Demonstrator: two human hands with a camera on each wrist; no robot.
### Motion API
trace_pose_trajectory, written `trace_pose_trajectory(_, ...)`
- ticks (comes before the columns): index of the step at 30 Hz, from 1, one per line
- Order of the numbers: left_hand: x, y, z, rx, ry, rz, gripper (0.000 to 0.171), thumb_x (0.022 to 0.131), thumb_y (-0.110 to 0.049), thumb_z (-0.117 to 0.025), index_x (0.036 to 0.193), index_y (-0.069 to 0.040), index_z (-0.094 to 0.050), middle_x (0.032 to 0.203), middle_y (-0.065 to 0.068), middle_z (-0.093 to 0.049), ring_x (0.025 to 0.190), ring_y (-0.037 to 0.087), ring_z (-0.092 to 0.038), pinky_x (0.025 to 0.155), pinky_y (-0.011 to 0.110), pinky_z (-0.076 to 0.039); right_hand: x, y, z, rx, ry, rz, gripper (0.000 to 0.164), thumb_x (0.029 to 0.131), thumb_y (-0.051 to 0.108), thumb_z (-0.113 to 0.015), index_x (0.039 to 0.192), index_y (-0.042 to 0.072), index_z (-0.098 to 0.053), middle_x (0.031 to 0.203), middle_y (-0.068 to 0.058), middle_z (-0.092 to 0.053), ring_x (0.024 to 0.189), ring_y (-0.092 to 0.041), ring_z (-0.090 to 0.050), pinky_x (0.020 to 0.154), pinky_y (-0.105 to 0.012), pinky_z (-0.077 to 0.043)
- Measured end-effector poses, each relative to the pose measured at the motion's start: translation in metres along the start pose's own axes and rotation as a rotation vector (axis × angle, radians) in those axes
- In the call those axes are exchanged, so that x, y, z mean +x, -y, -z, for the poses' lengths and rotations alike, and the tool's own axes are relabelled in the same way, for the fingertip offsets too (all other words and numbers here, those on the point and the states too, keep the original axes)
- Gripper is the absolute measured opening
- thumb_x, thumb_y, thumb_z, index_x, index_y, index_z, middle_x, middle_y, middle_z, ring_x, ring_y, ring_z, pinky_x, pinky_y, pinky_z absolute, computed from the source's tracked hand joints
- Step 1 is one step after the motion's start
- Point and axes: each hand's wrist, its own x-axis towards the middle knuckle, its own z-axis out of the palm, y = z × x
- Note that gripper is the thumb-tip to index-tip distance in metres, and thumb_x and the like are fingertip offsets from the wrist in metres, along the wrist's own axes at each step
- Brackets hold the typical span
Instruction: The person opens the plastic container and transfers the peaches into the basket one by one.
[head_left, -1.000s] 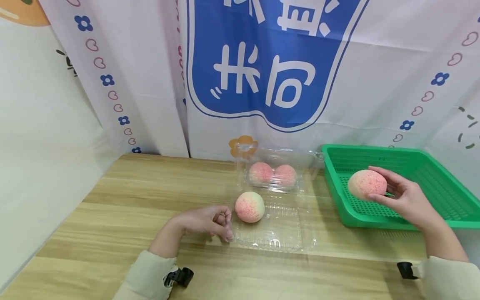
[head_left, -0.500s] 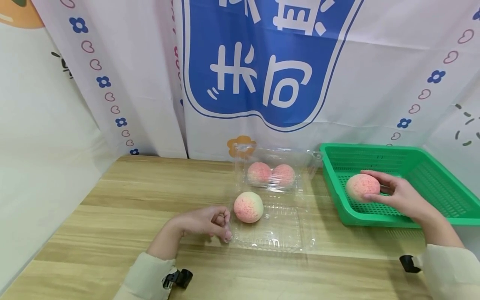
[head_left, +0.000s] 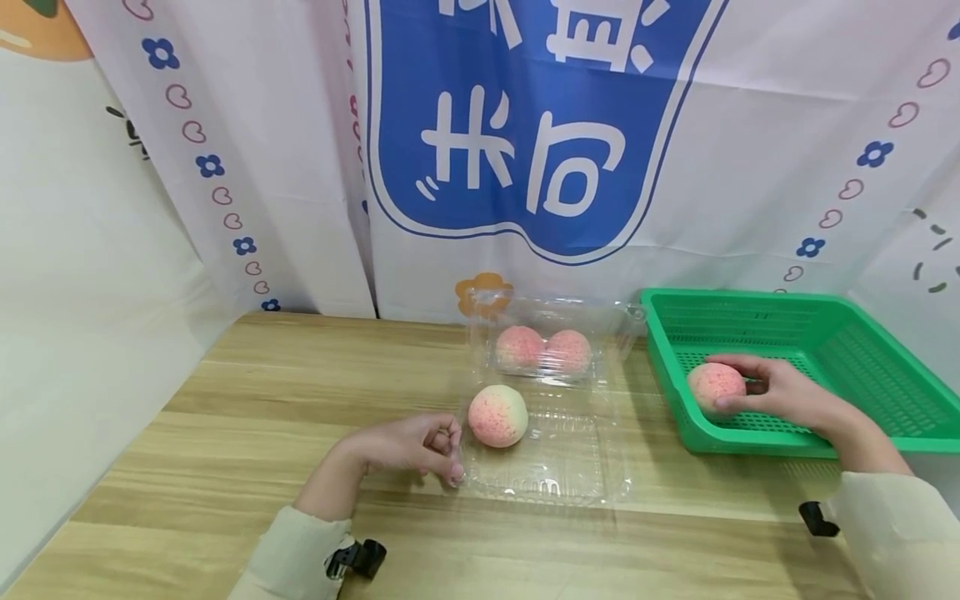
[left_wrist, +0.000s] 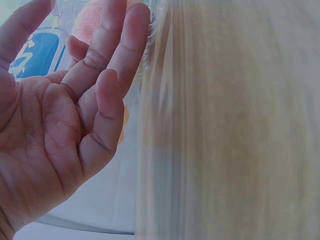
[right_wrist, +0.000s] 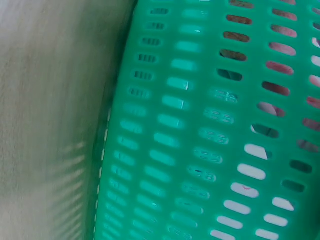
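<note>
Lower than a second ago, the speckled pink-and-cream ball (head_left: pixel 712 388) and the right hand (head_left: pixel 787 400) have sunk into the green slotted basket (head_left: pixel 757 442). Thumb and fingers grip its right side, probably for control; whether it touches the floor I cannot tell. Far to their left, the left hand (head_left: pixel 416 446) pinches the clear clamshell (head_left: pixel 570 454) by its near left corner, likely steadying the light plastic. Just beyond those fingertips sits a matching ball (head_left: pixel 498 416); farther off, two more balls (head_left: pixel 519 346) show through plastic.
</note>
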Motion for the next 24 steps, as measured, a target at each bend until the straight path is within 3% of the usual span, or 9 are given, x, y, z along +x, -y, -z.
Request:
trace_pose_trajectory(7,-0.001,0.0,0.001,-0.004,0.012,-0.007,0.025,0.093,-0.012,-0.068,0.098,-0.006,-0.045,0.085,0.0,-0.072,0.082,0.018,-0.071,0.059,0.021,-0.041,0.006,-0.002,-0.003,-0.038,0.037,0.036,0.065,0.091,0.02,-0.073,0.145,-0.001,-0.044,0.122,-0.022,-0.062,0.092,0.002,-0.062,0.073,-0.026,-0.057)
trace_pose_trajectory(24,-0.001,-0.002,0.0,0.02,0.0,0.0,0.025,0.093,-0.013,-0.069,0.1,-0.005,-0.045,0.087,0.001,-0.072,0.085,0.023,-0.072,0.06,0.022,-0.04,0.012,-0.006,-0.005,-0.094,0.131,0.039,0.065,0.093,0.021,-0.07,0.144,-0.007,-0.042,0.129,-0.026,-0.059,0.098,0.01,-0.055,0.076,-0.022,-0.055)
